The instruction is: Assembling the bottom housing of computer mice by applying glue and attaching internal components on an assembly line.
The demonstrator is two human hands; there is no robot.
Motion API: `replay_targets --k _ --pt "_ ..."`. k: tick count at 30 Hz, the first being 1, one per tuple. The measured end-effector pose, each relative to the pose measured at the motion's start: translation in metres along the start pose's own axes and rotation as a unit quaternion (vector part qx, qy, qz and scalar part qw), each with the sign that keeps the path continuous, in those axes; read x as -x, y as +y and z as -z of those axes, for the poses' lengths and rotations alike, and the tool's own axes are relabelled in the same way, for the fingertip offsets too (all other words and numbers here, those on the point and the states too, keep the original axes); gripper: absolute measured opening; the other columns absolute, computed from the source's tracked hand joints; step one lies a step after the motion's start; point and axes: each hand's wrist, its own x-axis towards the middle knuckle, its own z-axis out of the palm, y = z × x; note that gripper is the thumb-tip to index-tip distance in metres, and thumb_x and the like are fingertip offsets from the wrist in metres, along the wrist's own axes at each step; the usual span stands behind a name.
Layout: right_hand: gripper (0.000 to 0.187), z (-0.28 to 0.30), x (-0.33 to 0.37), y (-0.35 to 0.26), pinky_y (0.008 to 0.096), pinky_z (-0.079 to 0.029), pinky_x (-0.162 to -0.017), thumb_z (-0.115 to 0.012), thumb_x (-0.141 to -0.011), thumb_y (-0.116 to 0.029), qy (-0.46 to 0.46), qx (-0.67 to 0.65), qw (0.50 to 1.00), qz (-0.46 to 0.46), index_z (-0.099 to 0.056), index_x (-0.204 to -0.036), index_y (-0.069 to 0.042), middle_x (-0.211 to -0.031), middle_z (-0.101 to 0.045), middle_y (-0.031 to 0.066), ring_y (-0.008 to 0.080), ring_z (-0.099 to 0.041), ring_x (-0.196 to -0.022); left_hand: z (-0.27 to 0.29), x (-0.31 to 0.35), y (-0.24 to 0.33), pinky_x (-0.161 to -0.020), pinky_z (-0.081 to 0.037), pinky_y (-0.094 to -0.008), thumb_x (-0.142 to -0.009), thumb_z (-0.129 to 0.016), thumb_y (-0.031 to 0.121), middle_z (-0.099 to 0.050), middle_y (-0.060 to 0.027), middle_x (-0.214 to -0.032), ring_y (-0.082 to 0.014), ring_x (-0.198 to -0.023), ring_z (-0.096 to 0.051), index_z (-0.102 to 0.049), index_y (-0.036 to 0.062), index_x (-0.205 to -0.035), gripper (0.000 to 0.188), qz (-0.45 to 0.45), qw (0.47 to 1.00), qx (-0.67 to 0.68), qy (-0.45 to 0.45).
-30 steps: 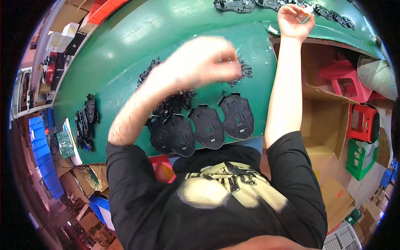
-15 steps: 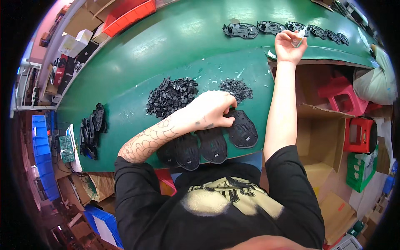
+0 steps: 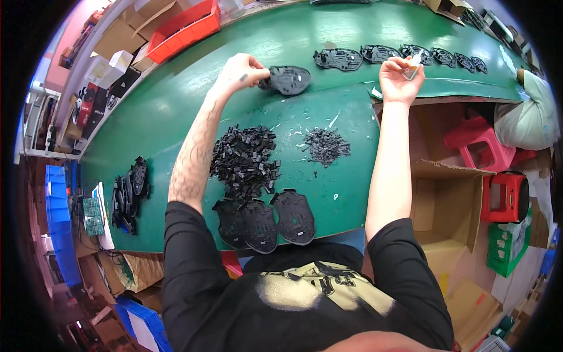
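Observation:
My left hand [image 3: 241,71] pinches one end of a black plastic shell [image 3: 291,81], shaped like a computer mouse base, and holds it out over the far part of the green table. In my right hand [image 3: 402,87] is a small clear bottle [image 3: 412,68] with a white nozzle, tip upward. Just beyond that hand lies a row of similar black shells [image 3: 338,59]. Three more shells [image 3: 294,218] rest at the near table edge. Between my forearms are a larger heap of small black plastic pieces [image 3: 246,155] and a smaller heap of finer pieces [image 3: 327,145].
More black parts [image 3: 130,190] are stacked at the left, beside a green circuit board [image 3: 92,212]. A red bin [image 3: 183,29] stands at the far left. Right of my right arm are an open cardboard box [image 3: 446,205], stools [image 3: 478,144] and a person's light-coloured clothing [image 3: 531,114].
My left hand has lifted the rightmost shell from the near edge and carried it forward and left. My right hand still holds the bottle and has shifted slightly.

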Motion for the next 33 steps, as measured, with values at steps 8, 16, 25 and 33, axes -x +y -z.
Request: replay_targets --k 8,16,25,33 --pt "0.025 0.003 0.000 -0.002 0.0251 -0.039 -0.059 -0.068 -0.077 -0.027 -0.004 0.003 1.000 -0.007 -0.060 -0.088 -0.006 -0.069 -0.057 -0.0030 0.0110 -0.052 -0.067 -0.021 -0.036 -0.011 -0.070 -0.053 -0.0293 -0.078 -0.065 0.040 -0.069 -0.0130 -0.085 -0.0171 -0.075 -0.067 -0.067 -0.0017 -0.101 0.047 -0.006 1.000 0.023 0.018" --pt "0.030 0.005 -0.014 -0.020 0.0265 -0.039 -0.060 -0.065 -0.076 -0.033 -0.020 0.034 0.999 -0.015 -0.058 -0.087 -0.005 -0.069 -0.055 -0.0007 0.0130 -0.053 -0.067 -0.017 0.038 0.018 -0.078 -0.049 -0.0349 -0.083 -0.060 0.039 -0.065 -0.0145 -0.091 -0.0271 -0.085 -0.062 -0.066 0.0049 -0.103 0.041 -0.212 0.975 -0.031 0.055" --pt "0.027 0.005 -0.009 -0.008 0.0264 -0.038 -0.060 -0.067 -0.075 -0.028 -0.018 0.037 0.999 -0.035 -0.058 -0.086 -0.005 -0.070 -0.054 -0.0013 0.0126 -0.052 -0.068 -0.047 0.194 0.037 -0.078 -0.048 -0.0379 -0.074 -0.070 0.023 -0.054 -0.0111 -0.092 -0.0283 -0.094 -0.055 -0.054 0.0026 -0.100 0.037 -0.347 0.898 -0.186 -0.198" --pt "0.028 0.001 -0.004 -0.010 0.0257 -0.038 -0.060 -0.066 -0.077 -0.028 -0.011 0.046 0.999 -0.016 -0.056 -0.090 -0.005 -0.070 -0.053 -0.0003 0.0127 -0.051 -0.068 -0.011 0.137 0.023 -0.071 -0.049 -0.0305 -0.072 -0.069 0.020 -0.059 -0.0101 -0.081 -0.0184 -0.075 -0.059 -0.061 0.0007 -0.096 0.031 -0.208 0.977 0.014 -0.032"
